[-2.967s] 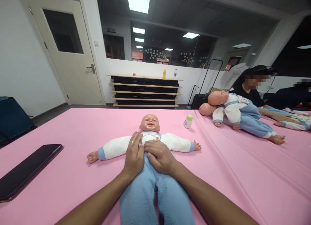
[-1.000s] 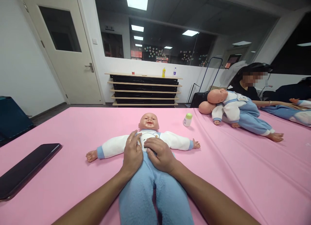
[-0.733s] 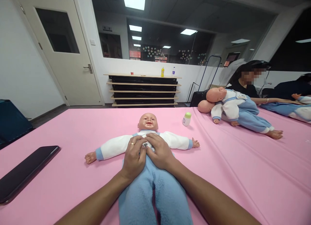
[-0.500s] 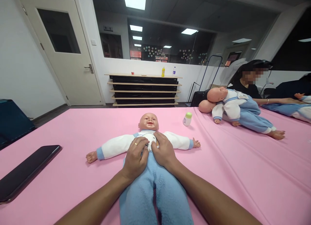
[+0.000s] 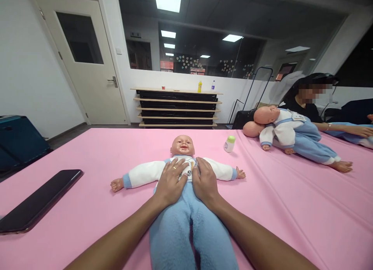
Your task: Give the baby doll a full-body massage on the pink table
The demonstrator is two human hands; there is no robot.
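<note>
A baby doll (image 5: 182,146) in a white top and blue trousers lies on its back on the pink sheet (image 5: 87,153), arms spread wide. My left hand (image 5: 170,181), with a ring on one finger, rests flat on the doll's chest and belly. My right hand (image 5: 204,180) lies flat beside it on the other half of the torso. The fingers of both hands are spread and point toward the doll's head. Neither hand grips anything.
A black phone (image 5: 37,200) lies on the sheet at the left. A small white bottle with a green cap (image 5: 229,144) stands right of the doll's head. Two more dolls (image 5: 287,134) lie at the right by another person (image 5: 309,102). Shelves (image 5: 177,108) and a door (image 5: 84,60) stand behind.
My hands have slid over the doll's torso, from the belly up to the chest, and the fingers have spread flat. The view has shifted slightly to the left.
</note>
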